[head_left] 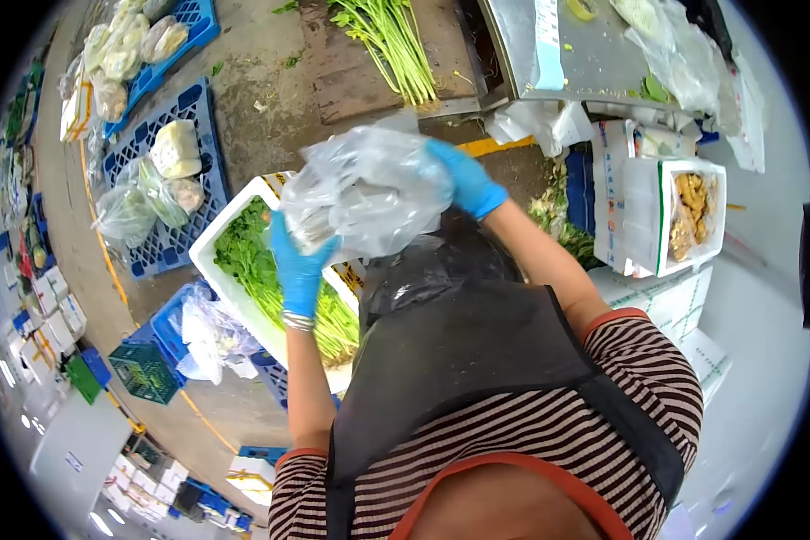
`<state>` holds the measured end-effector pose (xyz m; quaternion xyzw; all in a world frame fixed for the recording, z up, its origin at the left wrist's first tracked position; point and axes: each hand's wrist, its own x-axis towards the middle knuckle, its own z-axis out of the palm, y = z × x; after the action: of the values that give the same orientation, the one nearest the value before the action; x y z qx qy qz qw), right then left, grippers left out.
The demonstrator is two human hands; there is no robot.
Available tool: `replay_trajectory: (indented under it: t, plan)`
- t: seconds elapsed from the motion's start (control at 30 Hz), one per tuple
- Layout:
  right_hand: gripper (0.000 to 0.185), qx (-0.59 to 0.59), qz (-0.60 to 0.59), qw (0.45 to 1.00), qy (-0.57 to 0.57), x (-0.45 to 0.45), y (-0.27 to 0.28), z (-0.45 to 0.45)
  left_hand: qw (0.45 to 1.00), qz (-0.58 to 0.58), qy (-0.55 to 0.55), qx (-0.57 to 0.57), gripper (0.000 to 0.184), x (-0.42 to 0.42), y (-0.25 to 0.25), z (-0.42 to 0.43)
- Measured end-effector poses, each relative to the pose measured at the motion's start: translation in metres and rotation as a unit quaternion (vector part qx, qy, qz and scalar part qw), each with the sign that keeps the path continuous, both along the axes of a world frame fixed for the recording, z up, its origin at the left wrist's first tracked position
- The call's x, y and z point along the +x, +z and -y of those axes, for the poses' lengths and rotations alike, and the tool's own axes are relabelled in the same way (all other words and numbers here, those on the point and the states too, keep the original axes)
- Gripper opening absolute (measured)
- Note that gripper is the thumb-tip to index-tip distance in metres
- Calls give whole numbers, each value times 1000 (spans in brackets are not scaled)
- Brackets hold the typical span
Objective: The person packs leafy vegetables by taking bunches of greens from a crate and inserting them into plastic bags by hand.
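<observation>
A crumpled clear plastic bag (pixel 364 189) is stretched between my two blue-gloved hands. My left hand (pixel 299 270) grips its lower left side, thumb and fingers apart around the plastic. At the bag's right edge, my right hand (pixel 466 177) is closed on the film, its fingertips partly hidden. Below the bag and my left hand stands a white foam box (pixel 209 236) holding leafy green stalks (pixel 254 261). The bag covers part of this box.
Cut green stalks (pixel 391 49) lie on a brown board (pixel 333 90) ahead. A metal table (pixel 513 45) stands right of it. Ginger (pixel 690 211) fills a foam box at right. Bagged vegetables (pixel 148 193) sit on a blue pallet (pixel 209 135) at left, near a green crate (pixel 144 371).
</observation>
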<state>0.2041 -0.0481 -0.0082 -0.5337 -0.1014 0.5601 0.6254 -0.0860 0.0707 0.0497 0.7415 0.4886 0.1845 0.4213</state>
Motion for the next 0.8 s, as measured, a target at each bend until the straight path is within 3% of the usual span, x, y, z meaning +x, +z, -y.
replay_trajectory:
  t: [0.03,0.07,0.1,0.13,0.2,0.23,0.3,0.33,0.37,0.43,0.47,0.5,0.6,0.67,0.7,0.73,0.77,0.8]
  plan:
    - [29,44,97,991,79,-25,-2,-11,992,-11,-31,120,95,21,14,12]
    - [30,94,194,966,140,-51,-5,-21,983,-94,-38,154,99,31,14,9]
    - [30,107,145,970,163,-60,6,-30,965,-178,-48,186,104,39,11,1]
    - [31,116,97,971,186,-70,18,-39,951,-228,38,207,89,43,1,-7]
    - [31,43,-68,980,183,-57,93,-69,962,-218,38,157,58,1,-42,-36]
    - [33,29,-8,973,227,-36,79,-78,967,-214,36,131,44,-12,-56,-47]
    - [33,1,50,973,224,0,61,-98,979,-143,-12,-143,25,-4,0,-65]
    - [32,-9,-7,972,233,19,43,-107,955,-101,-35,-275,18,0,20,-72]
    - [35,-10,83,956,280,36,23,-118,911,70,-19,-406,22,-5,22,-69]
    - [60,-101,-1,950,296,82,-73,-144,865,96,18,-492,26,7,49,-81]
    - [80,-154,180,946,222,110,-133,-158,883,107,74,-452,28,15,49,-86]
    - [100,-201,352,904,137,136,-175,-173,896,117,128,-409,30,23,49,-93]
    - [135,-444,414,791,73,190,-210,-218,916,109,202,-329,35,29,29,-114]
    - [143,-521,475,705,80,166,-229,-266,925,96,209,-304,40,43,17,-130]
    - [148,-556,503,656,88,143,-233,-289,873,159,298,-352,44,56,9,-136]
    - [151,-567,494,651,103,124,-226,-311,862,173,308,-363,46,69,2,-142]
    - [136,-590,522,608,101,106,-224,-328,851,187,319,-373,47,80,-4,-148]
    - [126,-558,521,640,85,99,-230,-332,846,185,318,-387,46,89,-7,-155]
